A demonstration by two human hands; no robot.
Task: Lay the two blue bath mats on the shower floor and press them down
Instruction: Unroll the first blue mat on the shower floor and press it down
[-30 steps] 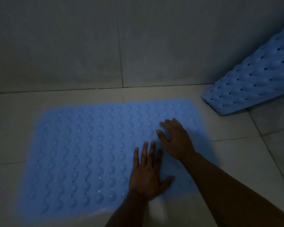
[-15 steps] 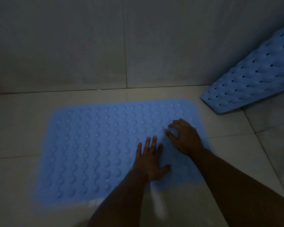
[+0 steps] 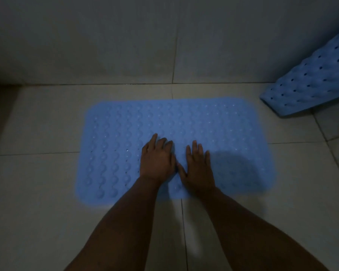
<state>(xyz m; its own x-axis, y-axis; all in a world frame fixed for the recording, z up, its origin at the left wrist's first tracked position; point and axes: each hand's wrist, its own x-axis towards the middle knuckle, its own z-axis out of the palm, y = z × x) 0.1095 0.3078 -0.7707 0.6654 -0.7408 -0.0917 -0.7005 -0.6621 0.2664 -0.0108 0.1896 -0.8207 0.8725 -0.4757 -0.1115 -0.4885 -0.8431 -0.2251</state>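
Both of my hands lie flat, palms down, on the blue bath mat [image 3: 213, 122], holding nothing. My left hand [image 3: 158, 160] rests near the mat's middle with its fingers fairly straight, the tips bent a little against the bumps. My right hand [image 3: 199, 168] sits just beside it, fingers stretched forward and slightly apart, thumb angled in until it nearly meets the left hand; I cannot tell whether the two touch. My forearms reach in from the lower edge of the view, and the right one casts a shadow over the mat's right part.

That mat lies spread flat on the tiled floor [image 3: 37, 133], its long side running roughly parallel to the wall [image 3: 106, 36], close to it but not against it. Its surface is covered in rows of rounded bumps with small holes between them.

A second blue mat [image 3: 313, 83] is off to the right, well apart from my hands, propped at a slant with its lower end on the floor and its upper part running out of view at the right edge. It does not touch the flat mat
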